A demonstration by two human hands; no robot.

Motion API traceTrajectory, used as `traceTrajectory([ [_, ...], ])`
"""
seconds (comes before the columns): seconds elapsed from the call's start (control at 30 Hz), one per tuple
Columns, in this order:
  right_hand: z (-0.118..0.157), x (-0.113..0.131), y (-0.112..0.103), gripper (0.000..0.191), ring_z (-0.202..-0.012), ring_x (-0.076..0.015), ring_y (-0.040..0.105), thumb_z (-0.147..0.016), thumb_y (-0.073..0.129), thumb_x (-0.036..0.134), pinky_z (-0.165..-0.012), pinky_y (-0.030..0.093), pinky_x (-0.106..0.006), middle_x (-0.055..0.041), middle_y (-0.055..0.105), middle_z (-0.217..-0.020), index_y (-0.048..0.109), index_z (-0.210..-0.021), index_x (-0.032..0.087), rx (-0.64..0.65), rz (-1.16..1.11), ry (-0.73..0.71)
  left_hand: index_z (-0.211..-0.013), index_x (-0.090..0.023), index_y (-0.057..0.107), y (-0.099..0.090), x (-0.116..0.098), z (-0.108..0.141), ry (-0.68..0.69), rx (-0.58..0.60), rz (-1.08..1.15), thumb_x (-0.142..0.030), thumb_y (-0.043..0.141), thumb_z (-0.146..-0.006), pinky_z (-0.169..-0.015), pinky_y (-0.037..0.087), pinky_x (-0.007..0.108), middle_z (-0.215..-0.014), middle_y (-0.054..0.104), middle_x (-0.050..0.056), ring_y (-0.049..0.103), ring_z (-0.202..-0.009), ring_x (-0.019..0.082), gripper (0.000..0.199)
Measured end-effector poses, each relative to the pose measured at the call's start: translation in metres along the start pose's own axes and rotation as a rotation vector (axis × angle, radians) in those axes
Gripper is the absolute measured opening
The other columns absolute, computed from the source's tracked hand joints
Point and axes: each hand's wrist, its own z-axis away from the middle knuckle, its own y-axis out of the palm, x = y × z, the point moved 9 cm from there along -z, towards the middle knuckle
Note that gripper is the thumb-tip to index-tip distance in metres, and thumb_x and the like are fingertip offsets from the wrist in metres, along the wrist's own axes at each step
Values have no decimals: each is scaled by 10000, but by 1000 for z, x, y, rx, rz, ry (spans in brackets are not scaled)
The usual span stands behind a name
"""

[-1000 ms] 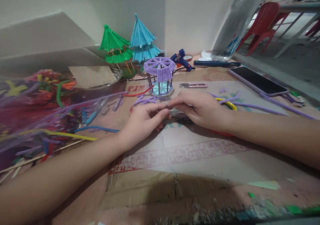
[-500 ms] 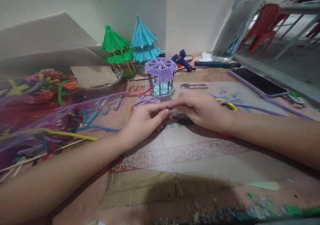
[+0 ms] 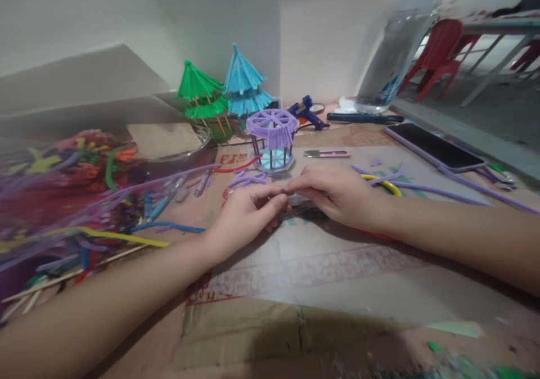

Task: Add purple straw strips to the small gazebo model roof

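Observation:
My left hand (image 3: 253,213) and my right hand (image 3: 337,196) meet at the fingertips above the cardboard sheet (image 3: 270,272). Both are closed in a pinch, and whatever lies between the fingers is too small and hidden to name. Just beyond them stands a small round frame (image 3: 272,122) of purple strips on dark posts, with a light blue base and purple strips hanging from its front rim. Short purple pieces (image 3: 253,178) lie between it and my left hand. Small pink-handled snips (image 3: 328,154) rest behind my right hand.
Green (image 3: 202,89) and blue (image 3: 242,81) tiered models stand at the back, beside a blue glue gun (image 3: 307,113). A phone (image 3: 432,145) and a clear bottle (image 3: 392,53) are on the right. Colourful craft stems (image 3: 84,171) and wooden sticks (image 3: 113,256) crowd the left.
The whole scene sits slightly lower in the picture, as the camera has tilted up a little. My hands keep nearly the same pinched pose.

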Motion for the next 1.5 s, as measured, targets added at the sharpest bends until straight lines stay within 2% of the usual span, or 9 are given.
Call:
traceTrajectory([
  [0.07,0,2,-1,233,-791,-160,605,-973,447,163,-710,459,-286,-55,688,-847,662,-1062,161,-12,14,-20,-925,-142,670,1,4,-1,-18,-5,45,-310,548,-914,-465,419,161,-654,606,-17,511,-491,57,208],
  [0.17,-1,4,-2,239,-748,-155,585,-975,440,160,-680,448,-276,-55,671,-798,669,-1040,142,-31,34,-35,-1142,-171,595,2,11,-2,-64,-24,152,-361,565,-908,-456,440,179,-768,665,4,524,-487,63,303],
  [0.43,-3,7,-3,231,-785,-145,628,-971,455,145,-707,452,-263,-44,718,-850,664,-1067,160,-39,-19,-14,-924,-153,600,1,7,-4,-19,-41,133,-352,555,-915,-458,409,169,-732,652,4,503,-493,56,203],
  [0.63,1,-12,-2,214,-845,-165,659,-905,534,139,-746,480,-276,-66,733,-966,656,-1080,153,-5,-43,211,-892,-161,579,-4,6,-2,4,-71,127,-350,561,-916,-457,400,166,-732,670,9,505,-494,57,191],
  [0.8,4,-24,-4,172,-859,-150,662,-918,531,183,-765,479,-260,-36,739,-951,681,-1001,184,12,-153,349,-854,-163,566,-10,6,-1,9,-127,132,-355,572,-914,-461,410,162,-709,662,-5,505,-492,54,202],
  [0.97,5,-31,-3,157,-785,-141,640,-873,544,149,-711,461,-250,-20,722,-861,685,-934,180,18,-177,436,-848,-164,572,-13,6,-3,14,-140,130,-357,574,-917,-456,410,149,-695,652,-22,506,-483,45,205],
  [1.13,5,-32,-2,144,-731,-124,601,-801,542,97,-684,444,-235,-1,675,-799,645,-864,176,5,-194,450,-848,-168,566,-15,6,-4,13,-165,143,-356,587,-908,-448,418,152,-721,665,-15,511,-478,49,198],
  [1.5,5,-38,0,87,-712,-135,578,-765,536,113,-660,437,-246,-4,637,-759,595,-787,174,53,-228,538,-846,-162,562,-14,2,-2,12,-165,97,-344,577,-910,-455,416,161,-738,668,-2,508,-486,55,194],
])
